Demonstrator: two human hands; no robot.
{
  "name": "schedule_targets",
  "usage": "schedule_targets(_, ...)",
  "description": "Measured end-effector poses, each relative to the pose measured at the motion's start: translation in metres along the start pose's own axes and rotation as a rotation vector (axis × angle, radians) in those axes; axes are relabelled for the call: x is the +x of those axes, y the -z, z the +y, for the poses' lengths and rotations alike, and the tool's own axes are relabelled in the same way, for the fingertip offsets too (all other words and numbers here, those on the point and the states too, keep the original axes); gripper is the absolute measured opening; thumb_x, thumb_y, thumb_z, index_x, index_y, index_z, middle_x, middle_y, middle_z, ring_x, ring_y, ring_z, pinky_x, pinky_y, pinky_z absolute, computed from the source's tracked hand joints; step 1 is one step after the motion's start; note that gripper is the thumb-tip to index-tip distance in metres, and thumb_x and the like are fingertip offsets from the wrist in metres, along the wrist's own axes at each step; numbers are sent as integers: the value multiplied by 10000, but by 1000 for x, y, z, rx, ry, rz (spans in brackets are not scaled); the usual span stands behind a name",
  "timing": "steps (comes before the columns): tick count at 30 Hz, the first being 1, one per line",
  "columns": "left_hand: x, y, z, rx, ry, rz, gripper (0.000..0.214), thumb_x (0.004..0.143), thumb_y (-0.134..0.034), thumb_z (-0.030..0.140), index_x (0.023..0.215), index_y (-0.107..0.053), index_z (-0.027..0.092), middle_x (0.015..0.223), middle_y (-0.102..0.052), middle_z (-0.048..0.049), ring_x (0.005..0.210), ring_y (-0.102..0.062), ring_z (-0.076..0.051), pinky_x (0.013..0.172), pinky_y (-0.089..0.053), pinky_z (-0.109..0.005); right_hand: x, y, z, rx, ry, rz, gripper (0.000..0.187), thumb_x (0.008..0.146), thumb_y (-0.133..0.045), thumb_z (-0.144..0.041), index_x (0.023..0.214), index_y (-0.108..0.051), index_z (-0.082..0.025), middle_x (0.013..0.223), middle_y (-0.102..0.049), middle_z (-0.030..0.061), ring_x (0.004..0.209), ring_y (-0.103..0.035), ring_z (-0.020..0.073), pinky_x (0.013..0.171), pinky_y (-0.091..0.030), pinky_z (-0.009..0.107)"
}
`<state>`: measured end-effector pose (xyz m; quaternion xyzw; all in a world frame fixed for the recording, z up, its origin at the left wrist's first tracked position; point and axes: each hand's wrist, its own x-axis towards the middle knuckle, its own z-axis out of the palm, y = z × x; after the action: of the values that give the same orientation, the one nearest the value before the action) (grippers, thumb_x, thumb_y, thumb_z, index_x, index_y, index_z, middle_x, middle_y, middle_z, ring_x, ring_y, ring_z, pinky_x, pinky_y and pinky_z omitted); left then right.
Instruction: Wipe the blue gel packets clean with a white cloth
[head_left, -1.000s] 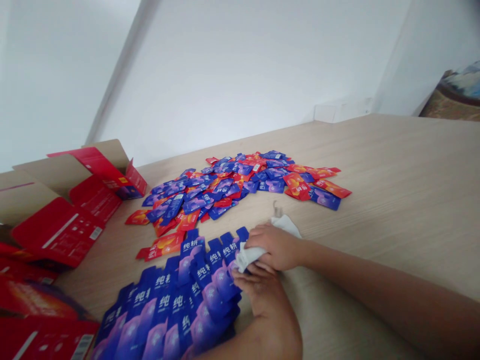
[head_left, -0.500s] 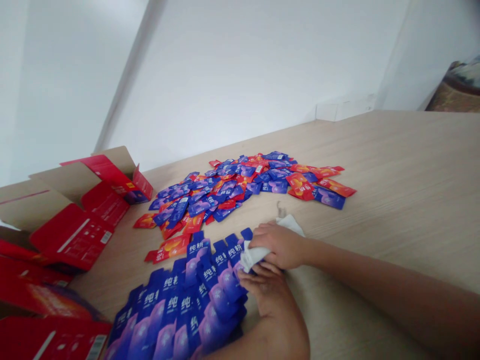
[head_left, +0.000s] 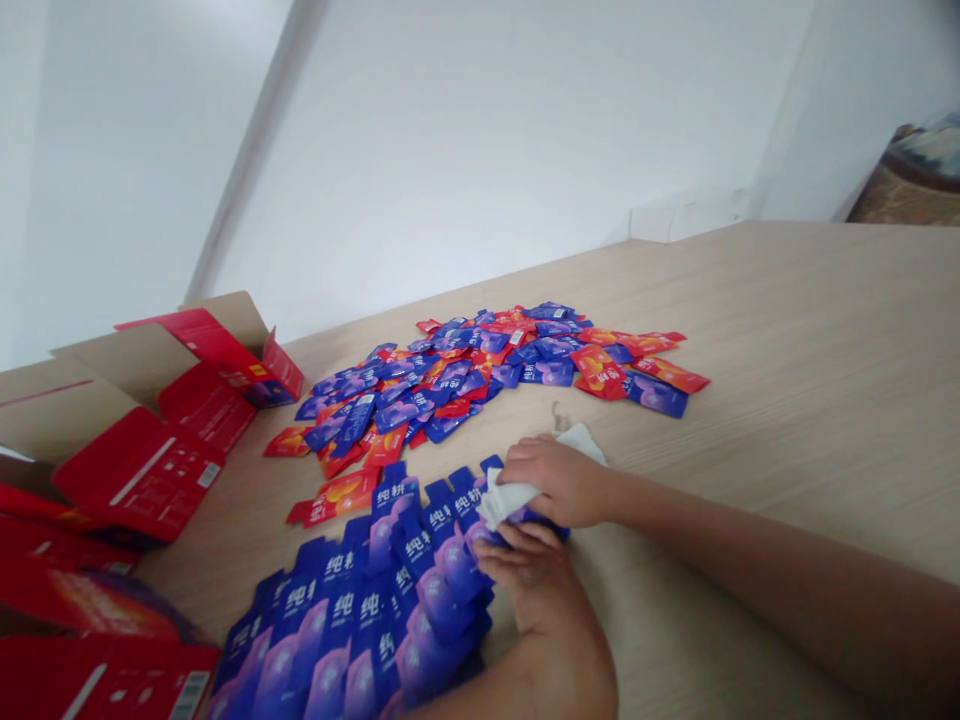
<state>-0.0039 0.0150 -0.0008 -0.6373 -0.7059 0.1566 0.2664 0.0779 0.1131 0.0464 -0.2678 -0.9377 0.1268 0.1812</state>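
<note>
A fanned row of flat blue and purple cartons [head_left: 367,610] lies on the wooden table [head_left: 787,370] in front of me. My left hand [head_left: 536,585] rests on the right end of that row, fingers curled against the top carton. My right hand [head_left: 559,480] is closed on a crumpled white cloth [head_left: 510,497], pressed at the upper right end of the row. A corner of the cloth pokes out behind the wrist.
A loose heap of small blue and red sachets [head_left: 480,375] spreads across the table's middle. Opened red and brown cardboard boxes [head_left: 150,420] stand at the left edge. A white wall runs behind the table. A patterned object [head_left: 915,185] sits far right.
Both hands stay at the right end of the blue row. A blue carton now shows under my right hand. The view has shifted slightly.
</note>
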Motion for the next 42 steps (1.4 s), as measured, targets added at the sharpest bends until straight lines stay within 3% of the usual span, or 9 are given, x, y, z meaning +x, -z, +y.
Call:
schedule_targets(3, -1, 1, -1, -30, -1, 0, 368, 758, -498, 19, 1089, -637, 102, 1063, -660, -227, 977, -604, -387, 823, -481, -541, 1, -3, -1, -1, 7, -61, 186, 765, -546, -230, 929, -619, -180, 900, -569, 64, 870, -493, 207, 813, -327, 342)
schedule_targets(9, -4, 2, -2, 54, 0, 34, 412, 757, -456, 13, 1106, -629, 147, 1185, -598, -205, 979, -611, -361, 821, -487, -508, -2, -1, 12, -103, -169, -26, 268, 727, -566, -178, 992, -603, -171, 944, -572, 81, 933, -485, 228, 838, -318, 366)
schedule_targets(14, -2, -4, 1, 112, 8, 52, 405, 759, -451, 30, 1084, -648, 172, 1156, -625, -181, 961, -618, -363, 804, -492, -512, -1, -1, 1, -25, -101, 44, 320, 734, -544, -165, 1052, -584, -174, 968, -568, 69, 928, -484, 206, 831, -326, 339)
schedule_targets(17, 0, -6, 3, 96, 7, 18, 423, 755, -450, 25, 1087, -653, 188, 1116, -654, -158, 965, -614, -369, 811, -485, -529, 1, -6, -6, 23, -47, -15, 229, 749, -550, -192, 970, -605, -170, 923, -574, 57, 888, -494, 191, 818, -339, 317)
schedule_targets(25, -2, -1, 1, 94, 31, 23, 408, 762, -453, 15, 1090, -641, 170, 1181, -605, -196, 967, -617, -358, 807, -491, -484, -2, -5, 11, -28, -168, 22, 278, 717, -563, -144, 991, -604, -167, 948, -575, 75, 946, -491, 218, 851, -325, 348)
schedule_targets(29, -1, -2, 1, 26, 14, -18, 432, 765, -451, 24, 1125, -628, 185, 1206, -595, -177, 1005, -596, -368, 833, -475, -518, -1, -1, 0, 35, -76, 92, 298, 747, -520, -150, 1037, -587, -149, 968, -572, 85, 927, -490, 213, 824, -341, 337)
schedule_targets(32, -1, -5, 2, 20, 2, -29, 438, 764, -449, 30, 1122, -634, 205, 1163, -631, -150, 1003, -594, -377, 834, -469, -544, 1, -3, -7, 60, -2, 15, 188, 761, -534, -197, 929, -609, -159, 907, -574, 65, 869, -501, 195, 804, -350, 318)
schedule_targets(37, -3, -4, 2, 110, 13, 50, 403, 757, -464, 31, 1095, -638, 162, 1161, -621, -191, 970, -613, -370, 806, -483, -510, 0, -6, 7, -29, -103, -12, 221, 727, -570, -192, 943, -607, -165, 914, -572, 69, 896, -499, 211, 828, -340, 340)
schedule_targets(42, -2, -5, 2, 98, 32, 30, 397, 755, -459, 14, 1082, -637, 153, 1186, -602, -197, 959, -622, -356, 790, -492, -477, -3, 0, 14, -77, -166, 37, 277, 724, -561, -180, 998, -602, -165, 936, -569, 80, 928, -488, 224, 839, -330, 352)
